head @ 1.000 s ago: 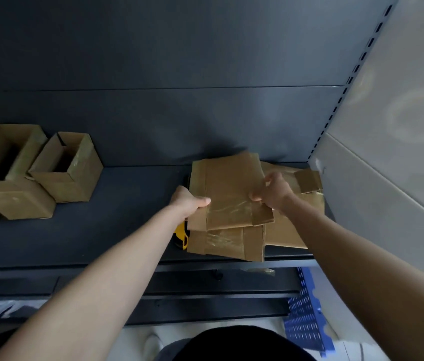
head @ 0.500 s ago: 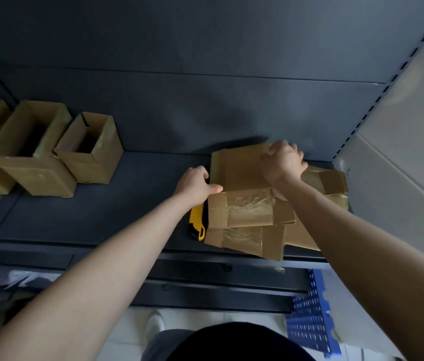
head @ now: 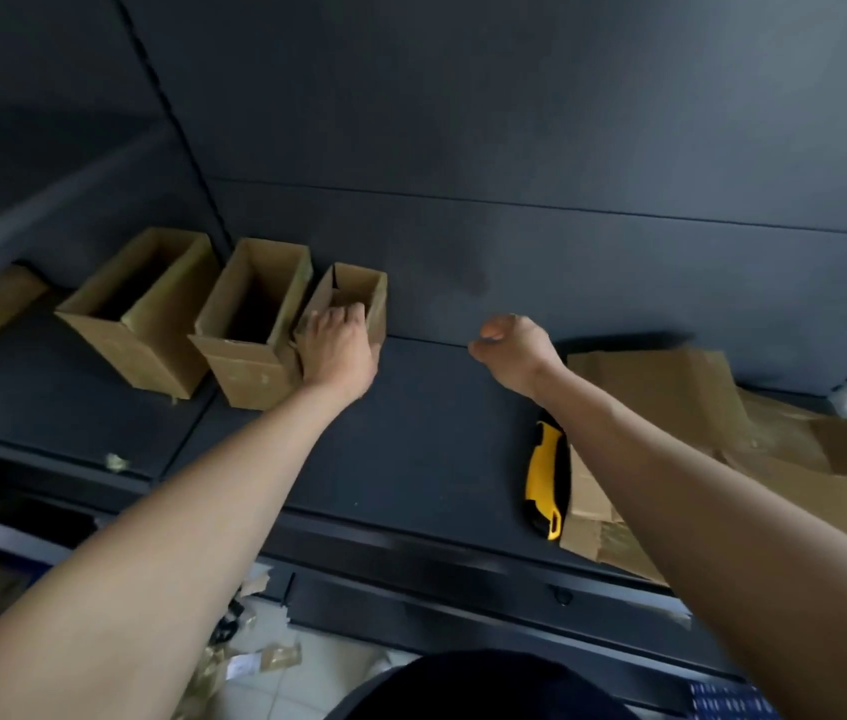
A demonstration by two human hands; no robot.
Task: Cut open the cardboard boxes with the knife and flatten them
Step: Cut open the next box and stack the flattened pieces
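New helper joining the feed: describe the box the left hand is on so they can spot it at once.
On the dark shelf, three open cardboard boxes stand in a row at the left. It is the rightmost box, under the left hand. It is the smallest of the three and nearest the yellow knife.

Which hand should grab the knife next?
Right. The right hand hovers empty, nearer the knife; the left hand is already on the smallest box.
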